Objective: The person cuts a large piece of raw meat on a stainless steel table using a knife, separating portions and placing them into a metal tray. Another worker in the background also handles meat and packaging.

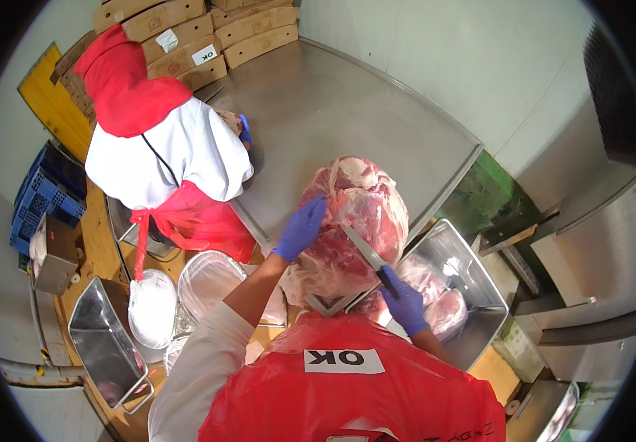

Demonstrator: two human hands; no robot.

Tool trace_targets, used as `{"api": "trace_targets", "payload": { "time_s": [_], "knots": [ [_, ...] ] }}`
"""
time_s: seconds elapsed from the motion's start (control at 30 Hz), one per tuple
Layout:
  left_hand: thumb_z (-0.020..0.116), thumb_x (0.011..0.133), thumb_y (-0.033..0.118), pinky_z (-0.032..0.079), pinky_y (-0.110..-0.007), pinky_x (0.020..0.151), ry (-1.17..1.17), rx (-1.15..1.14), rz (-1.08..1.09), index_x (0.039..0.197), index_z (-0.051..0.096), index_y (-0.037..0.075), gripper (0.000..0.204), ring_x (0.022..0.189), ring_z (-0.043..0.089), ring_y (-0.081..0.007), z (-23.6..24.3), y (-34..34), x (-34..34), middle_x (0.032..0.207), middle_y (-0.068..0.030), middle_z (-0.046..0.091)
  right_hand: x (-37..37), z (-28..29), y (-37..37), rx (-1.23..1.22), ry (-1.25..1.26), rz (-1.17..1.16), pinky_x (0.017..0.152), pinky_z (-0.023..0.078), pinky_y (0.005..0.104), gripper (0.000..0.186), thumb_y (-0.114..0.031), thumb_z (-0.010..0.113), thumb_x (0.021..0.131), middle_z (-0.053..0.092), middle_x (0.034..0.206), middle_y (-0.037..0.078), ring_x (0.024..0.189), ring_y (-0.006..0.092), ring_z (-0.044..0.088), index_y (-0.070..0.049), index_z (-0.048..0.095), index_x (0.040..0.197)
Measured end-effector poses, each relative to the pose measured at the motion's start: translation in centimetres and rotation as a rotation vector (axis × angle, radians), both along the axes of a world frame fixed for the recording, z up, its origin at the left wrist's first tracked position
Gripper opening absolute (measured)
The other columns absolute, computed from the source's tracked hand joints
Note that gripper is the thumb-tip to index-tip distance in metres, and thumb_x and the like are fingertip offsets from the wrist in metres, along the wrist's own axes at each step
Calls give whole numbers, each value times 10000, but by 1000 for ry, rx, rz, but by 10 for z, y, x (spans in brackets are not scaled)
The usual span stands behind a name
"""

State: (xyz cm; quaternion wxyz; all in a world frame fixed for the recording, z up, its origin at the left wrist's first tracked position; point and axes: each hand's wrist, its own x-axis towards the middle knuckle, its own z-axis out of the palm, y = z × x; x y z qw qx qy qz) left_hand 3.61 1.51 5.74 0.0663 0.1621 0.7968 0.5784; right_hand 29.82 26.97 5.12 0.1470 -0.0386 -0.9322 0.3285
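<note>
A large raw piece of meat (368,202), pink with white fat, lies at the near corner of the steel table (318,96). My left hand (302,227), in a blue glove, presses its fingers into the left side of the meat; the fingertips are partly lost against it. In my gloved right hand (406,302), closed round the dark handle, is a knife (366,249). Its blade points up and left across the meat, and whether the tip has entered the flesh cannot be made out.
Right of me stands a steel bin (496,295) with several meat pieces (447,313). Plastic-lined round containers (152,309) and another steel bin (100,313) stand at left. A co-worker (167,147) in white and red works at the table's left edge. Cardboard boxes (259,33) are stacked behind.
</note>
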Motion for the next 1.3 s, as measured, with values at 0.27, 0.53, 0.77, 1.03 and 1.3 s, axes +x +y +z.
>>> {"api": "trace_targets", "payload": {
  "time_s": [0.27,0.53,0.77,1.03,1.3],
  "knots": [
    [763,955,390,572,-382,829,-396,-16,-337,1318,704,73,485,892,707,-238,51,31,-19,1007,-141,722,94,5,20,-138,-14,-112,821,614,411,587,-214,776,957,779,1184,177,928,302,778,-189,608,1519],
    [718,851,183,460,-532,1026,825,-477,43,1333,713,247,486,1081,587,-318,24,61,80,1186,-73,595,110,35,16,-469,-132,-489,939,536,277,634,-148,742,985,750,1336,110,1082,80,654,-86,530,1579],
    [700,867,161,470,-510,996,869,-340,32,1311,733,302,467,1061,594,-285,16,76,87,1188,-42,601,56,122,44,-60,-73,-172,931,568,356,598,-29,732,960,746,1266,216,1077,258,755,-64,577,1536],
    [637,918,236,483,-429,890,802,-317,-16,1322,721,325,422,953,603,-252,3,65,75,1113,-8,621,-89,266,7,739,-315,189,602,536,447,491,-192,812,892,679,836,128,688,337,682,-249,732,1373],
    [645,900,233,472,-414,837,825,-210,-11,1289,718,301,401,901,600,-221,-8,68,74,1061,15,616,-177,330,-51,1087,-505,377,643,565,475,322,-262,755,916,695,770,121,718,343,707,-242,774,1237]
  ]
}}
